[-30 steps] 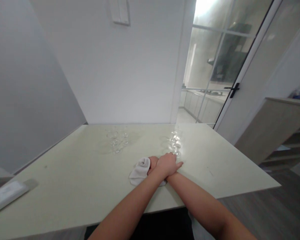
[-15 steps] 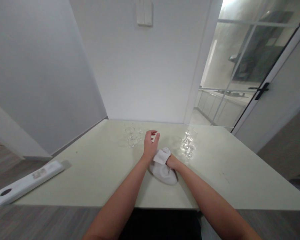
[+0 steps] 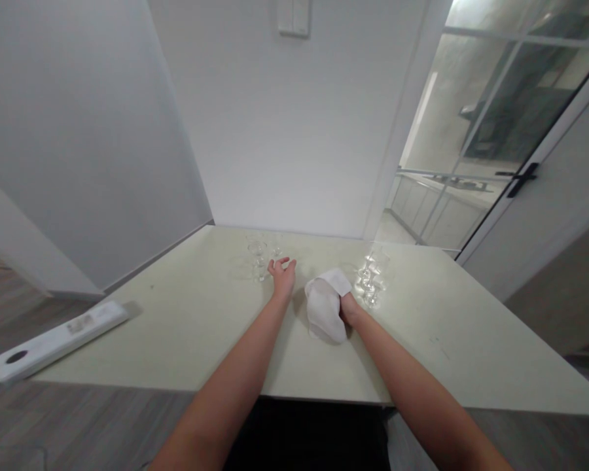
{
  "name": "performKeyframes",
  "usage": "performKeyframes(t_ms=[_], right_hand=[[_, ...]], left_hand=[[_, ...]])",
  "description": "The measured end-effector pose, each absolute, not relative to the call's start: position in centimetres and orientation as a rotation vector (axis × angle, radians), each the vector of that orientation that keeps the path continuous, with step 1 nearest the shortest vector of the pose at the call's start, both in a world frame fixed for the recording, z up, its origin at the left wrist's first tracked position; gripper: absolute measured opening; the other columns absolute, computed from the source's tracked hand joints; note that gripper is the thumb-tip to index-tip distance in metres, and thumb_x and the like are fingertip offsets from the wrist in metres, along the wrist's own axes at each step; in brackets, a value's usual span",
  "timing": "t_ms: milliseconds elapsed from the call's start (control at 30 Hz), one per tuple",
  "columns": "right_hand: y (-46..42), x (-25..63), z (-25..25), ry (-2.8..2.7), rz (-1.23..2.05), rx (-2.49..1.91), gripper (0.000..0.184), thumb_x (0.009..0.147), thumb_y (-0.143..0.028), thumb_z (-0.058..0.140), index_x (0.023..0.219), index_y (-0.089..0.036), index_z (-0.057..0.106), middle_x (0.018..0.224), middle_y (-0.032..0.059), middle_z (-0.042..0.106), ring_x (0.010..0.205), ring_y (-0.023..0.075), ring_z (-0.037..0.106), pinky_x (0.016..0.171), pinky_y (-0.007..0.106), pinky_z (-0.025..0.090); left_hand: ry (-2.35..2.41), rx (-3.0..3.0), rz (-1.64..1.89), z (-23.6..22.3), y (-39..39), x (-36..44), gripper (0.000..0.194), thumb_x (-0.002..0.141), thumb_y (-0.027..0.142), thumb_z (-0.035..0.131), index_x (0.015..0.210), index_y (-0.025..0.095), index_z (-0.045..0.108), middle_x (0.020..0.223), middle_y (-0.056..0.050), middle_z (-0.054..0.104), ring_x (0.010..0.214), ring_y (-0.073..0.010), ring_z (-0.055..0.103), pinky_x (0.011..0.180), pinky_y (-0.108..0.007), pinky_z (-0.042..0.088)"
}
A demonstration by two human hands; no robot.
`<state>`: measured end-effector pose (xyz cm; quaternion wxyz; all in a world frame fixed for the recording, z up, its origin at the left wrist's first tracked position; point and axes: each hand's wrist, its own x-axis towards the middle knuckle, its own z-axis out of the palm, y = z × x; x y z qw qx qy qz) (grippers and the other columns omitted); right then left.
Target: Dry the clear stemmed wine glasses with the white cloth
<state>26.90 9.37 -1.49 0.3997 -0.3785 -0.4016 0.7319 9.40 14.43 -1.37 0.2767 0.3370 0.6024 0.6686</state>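
A white cloth (image 3: pixel 324 311) hangs in loose folds from my right hand (image 3: pixel 348 309), which grips it above the middle of the table; the cloth covers most of those fingers. To its left, my left hand (image 3: pixel 283 275) is open, thumb and fingers apart and slightly curled, with nothing seen between them. Just beyond and left of its fingertips stand several clear stemmed glasses (image 3: pixel 258 252). A second group of clear glasses (image 3: pixel 370 278) is on the table just right of the cloth, bright with reflections; single glasses there are hard to tell apart.
The pale table (image 3: pixel 191 327) reaches to a white wall with a switch plate (image 3: pixel 293 17). A white power strip (image 3: pixel 61 340) lies at the table's left edge, its cord running off. At the right is a glass-paned door with a black handle (image 3: pixel 523 180).
My left hand has moved away from the cloth, leftward to the left-hand glasses. My right hand has shifted slightly right and raised the cloth, which now hangs more unfolded. The view has tilted slightly.
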Motion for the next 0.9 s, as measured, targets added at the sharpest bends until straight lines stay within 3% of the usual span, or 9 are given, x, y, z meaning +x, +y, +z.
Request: performKeyframes(t_ms=[100,233,400,633,800,900], right_hand=[[9.4,26.9,-1.0,-0.877,1.955,-0.943,0.041,0.079,-0.059,0.049,0.083,-0.023,0.067,0.076,0.0057,0.072,0.089,0.0245,0.068,0.085,0.039,0.051],[9.8,26.7,-1.1,-0.846,1.919,-0.855,0.036,0.080,-0.054,0.051,0.080,-0.022,0.067,0.075,0.0062,0.071,0.086,0.0240,0.067,0.080,0.037,0.053],[10.4,26.6,-1.4,-0.864,1.733,-0.693,0.030,0.076,-0.055,0.060,0.078,-0.025,0.067,0.078,0.0048,0.072,0.089,0.0229,0.067,0.074,0.034,0.054],[10.9,27.2,-1.8,-0.925,1.659,-0.579,0.026,0.066,-0.053,0.071,0.074,-0.028,0.068,0.082,0.0058,0.073,0.096,0.0243,0.066,0.074,0.034,0.053],[11.2,27.7,-2.3,-0.839,1.685,-0.579,0.025,0.062,-0.043,0.075,0.079,-0.027,0.067,0.083,0.0017,0.073,0.087,0.0224,0.066,0.072,0.034,0.054],[11.3,27.7,-2.3,-0.800,1.693,-0.586,0.028,0.061,-0.038,0.076,0.083,-0.027,0.065,0.083,-0.0009,0.072,0.080,0.0198,0.065,0.071,0.032,0.054]], left_hand=[[1.557,0.924,1.768,-1.8,14.8,8.9,0.024,0.080,0.032,0.060,0.099,0.018,0.062,0.153,-0.012,0.010,0.076,-0.0088,0.063,0.071,-0.029,0.055],[1.490,0.943,1.752,-1.8,15.0,8.7,0.029,0.079,0.033,0.061,0.104,0.018,0.063,0.156,-0.011,0.008,0.082,-0.0117,0.064,0.061,-0.025,0.056],[1.526,0.990,1.772,-1.8,14.8,8.9,0.034,0.079,0.032,0.060,0.110,0.017,0.063,0.142,-0.014,0.036,0.081,-0.0131,0.064,0.055,-0.023,0.053],[1.697,1.291,1.940,-0.8,13.8,9.1,0.022,0.074,0.028,0.065,0.092,0.018,0.069,0.108,-0.009,0.058,0.080,-0.0141,0.060,0.075,-0.029,0.051],[1.672,1.405,2.060,0.6,12.4,10.0,0.015,0.075,0.029,0.064,0.074,0.019,0.052,0.076,0.001,0.057,0.070,-0.0124,0.054,0.069,-0.026,0.047],[1.462,1.547,1.934,1.0,11.4,11.1,0.016,0.080,0.029,0.057,0.075,0.020,0.044,0.079,0.001,0.058,0.069,-0.0113,0.057,0.064,-0.023,0.046]])
